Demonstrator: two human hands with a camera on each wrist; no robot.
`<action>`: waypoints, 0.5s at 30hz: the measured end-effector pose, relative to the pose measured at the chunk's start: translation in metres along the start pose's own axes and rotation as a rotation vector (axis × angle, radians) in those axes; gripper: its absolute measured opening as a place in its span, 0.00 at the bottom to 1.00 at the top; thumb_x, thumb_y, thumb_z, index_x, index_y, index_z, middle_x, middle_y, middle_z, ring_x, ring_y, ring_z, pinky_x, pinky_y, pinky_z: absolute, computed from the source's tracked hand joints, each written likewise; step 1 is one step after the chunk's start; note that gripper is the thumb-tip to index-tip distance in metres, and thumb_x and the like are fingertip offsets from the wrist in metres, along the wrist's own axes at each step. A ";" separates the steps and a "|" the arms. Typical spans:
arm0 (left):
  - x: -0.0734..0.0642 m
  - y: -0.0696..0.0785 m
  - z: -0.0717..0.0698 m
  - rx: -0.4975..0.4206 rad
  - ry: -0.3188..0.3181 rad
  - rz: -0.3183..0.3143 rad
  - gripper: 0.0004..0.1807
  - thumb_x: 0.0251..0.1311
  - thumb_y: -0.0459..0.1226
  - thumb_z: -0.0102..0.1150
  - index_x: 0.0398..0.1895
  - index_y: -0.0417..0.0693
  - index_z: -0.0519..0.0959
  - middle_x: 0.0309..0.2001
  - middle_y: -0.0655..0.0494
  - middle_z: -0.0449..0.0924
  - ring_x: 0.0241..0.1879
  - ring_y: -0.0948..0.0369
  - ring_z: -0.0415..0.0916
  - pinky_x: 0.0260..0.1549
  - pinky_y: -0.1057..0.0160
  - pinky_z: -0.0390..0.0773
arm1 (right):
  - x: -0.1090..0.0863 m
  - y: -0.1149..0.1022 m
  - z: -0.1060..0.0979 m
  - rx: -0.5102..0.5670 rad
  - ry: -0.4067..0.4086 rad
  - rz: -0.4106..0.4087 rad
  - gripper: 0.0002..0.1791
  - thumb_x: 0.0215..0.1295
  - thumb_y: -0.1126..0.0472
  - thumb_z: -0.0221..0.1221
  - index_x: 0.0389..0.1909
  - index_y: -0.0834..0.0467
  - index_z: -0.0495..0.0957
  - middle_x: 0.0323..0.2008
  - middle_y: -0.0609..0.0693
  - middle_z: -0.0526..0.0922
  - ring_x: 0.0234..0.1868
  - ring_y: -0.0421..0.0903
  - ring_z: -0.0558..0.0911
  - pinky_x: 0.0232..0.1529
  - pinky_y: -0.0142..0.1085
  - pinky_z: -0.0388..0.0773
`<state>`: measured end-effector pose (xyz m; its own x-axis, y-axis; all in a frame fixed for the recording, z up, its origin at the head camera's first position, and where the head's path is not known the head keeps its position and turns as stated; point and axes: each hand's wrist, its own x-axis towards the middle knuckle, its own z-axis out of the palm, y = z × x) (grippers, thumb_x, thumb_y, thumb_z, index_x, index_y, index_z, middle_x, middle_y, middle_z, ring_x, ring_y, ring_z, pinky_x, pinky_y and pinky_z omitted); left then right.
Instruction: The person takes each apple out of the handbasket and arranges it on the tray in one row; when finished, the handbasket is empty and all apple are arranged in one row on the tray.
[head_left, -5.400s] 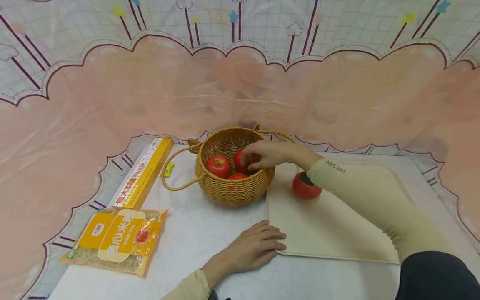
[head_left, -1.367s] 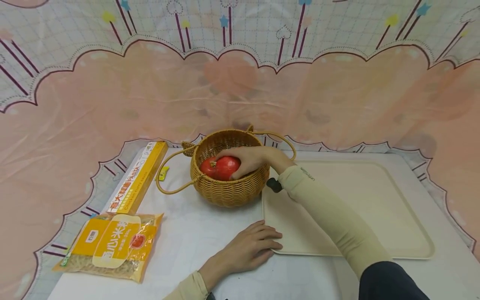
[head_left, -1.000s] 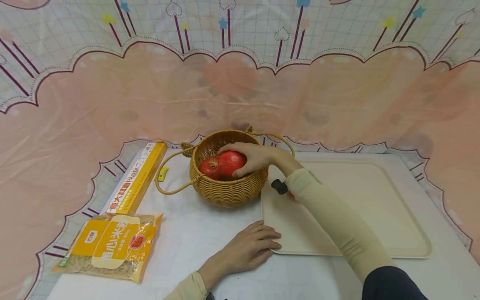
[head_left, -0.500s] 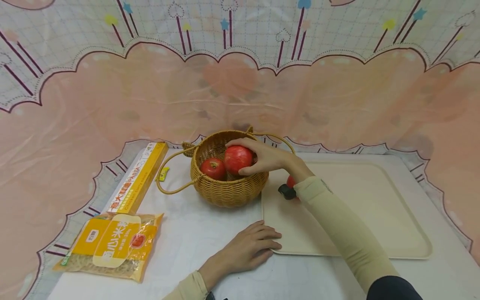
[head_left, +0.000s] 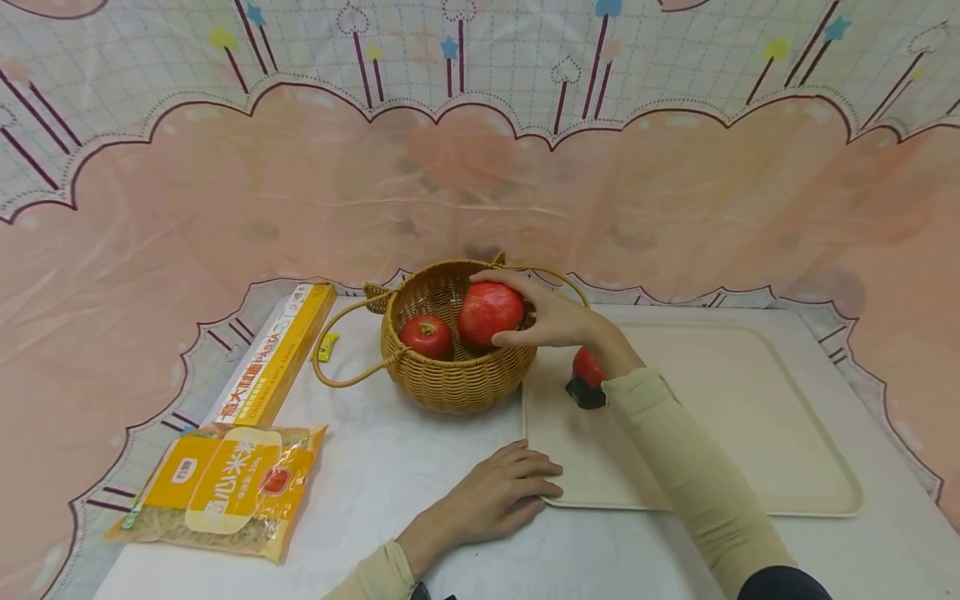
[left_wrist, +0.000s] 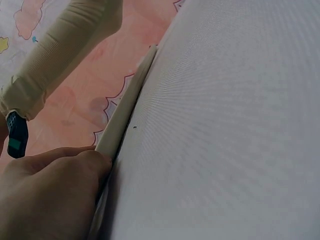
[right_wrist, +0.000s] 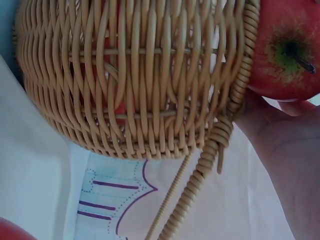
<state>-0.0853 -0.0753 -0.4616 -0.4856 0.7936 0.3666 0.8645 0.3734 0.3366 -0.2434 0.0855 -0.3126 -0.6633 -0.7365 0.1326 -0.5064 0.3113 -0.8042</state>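
My right hand (head_left: 551, 321) grips a red apple (head_left: 489, 315) at the right side of the wicker basket (head_left: 459, 387), fingers over its top and thumb low in front. In the right wrist view this apple (right_wrist: 282, 50) shows its stem beside the woven rim. Another apple (head_left: 426, 335) sits inside, at the left. On the cream tray (head_left: 735, 433) a red fruit (head_left: 587, 367) is partly covered by my right wrist and its black wrist camera. My left hand (head_left: 495, 496) rests at the tray's front left corner; the left wrist view shows the thumb (left_wrist: 90, 165) along its rim.
To the left lie a yellow pasta box (head_left: 277, 358) and, nearer, a bag of pasta (head_left: 225, 492). A small yellow packet (head_left: 327, 347) is beside the basket's looped left handle (head_left: 352, 385). A patterned cloth (head_left: 300, 192) hangs behind the white table.
My right hand first reached into the basket, then took hold of an apple there. Over the last second it has raised that apple and moved it right. My left hand has stayed put.
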 end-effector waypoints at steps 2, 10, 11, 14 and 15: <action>0.000 0.000 0.000 -0.001 0.000 -0.001 0.12 0.65 0.41 0.53 0.50 0.59 0.80 0.57 0.63 0.76 0.63 0.64 0.67 0.70 0.52 0.58 | -0.004 0.001 -0.001 0.026 0.024 -0.008 0.41 0.54 0.56 0.67 0.67 0.37 0.58 0.66 0.43 0.61 0.61 0.48 0.70 0.57 0.46 0.77; 0.000 -0.001 0.001 0.037 0.010 0.010 0.12 0.65 0.42 0.53 0.50 0.60 0.80 0.57 0.63 0.76 0.63 0.65 0.66 0.70 0.53 0.60 | -0.022 -0.005 -0.007 0.049 0.133 -0.015 0.41 0.53 0.58 0.68 0.66 0.39 0.61 0.66 0.42 0.61 0.63 0.47 0.68 0.55 0.49 0.78; 0.000 -0.001 0.002 0.038 0.010 0.011 0.12 0.65 0.42 0.53 0.50 0.60 0.80 0.57 0.63 0.76 0.63 0.64 0.66 0.70 0.53 0.60 | -0.025 -0.007 -0.008 0.052 0.136 -0.012 0.40 0.53 0.59 0.68 0.67 0.40 0.61 0.66 0.42 0.61 0.64 0.47 0.67 0.56 0.49 0.77; 0.000 -0.001 0.001 0.026 0.008 0.008 0.12 0.65 0.41 0.53 0.50 0.60 0.80 0.57 0.63 0.76 0.63 0.64 0.67 0.70 0.53 0.59 | -0.031 -0.017 -0.008 0.058 0.134 -0.009 0.40 0.54 0.62 0.67 0.67 0.47 0.60 0.67 0.45 0.60 0.64 0.48 0.66 0.57 0.50 0.76; 0.000 -0.001 0.001 0.026 0.008 0.008 0.12 0.65 0.41 0.53 0.50 0.60 0.80 0.57 0.63 0.76 0.63 0.64 0.67 0.70 0.53 0.59 | -0.033 -0.020 -0.008 0.063 0.135 -0.010 0.40 0.54 0.63 0.66 0.68 0.49 0.60 0.66 0.46 0.60 0.64 0.49 0.67 0.58 0.51 0.76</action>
<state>-0.0861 -0.0749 -0.4627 -0.4793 0.7930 0.3761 0.8714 0.3792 0.3112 -0.2160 0.1086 -0.2961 -0.7283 -0.6509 0.2142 -0.4806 0.2623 -0.8368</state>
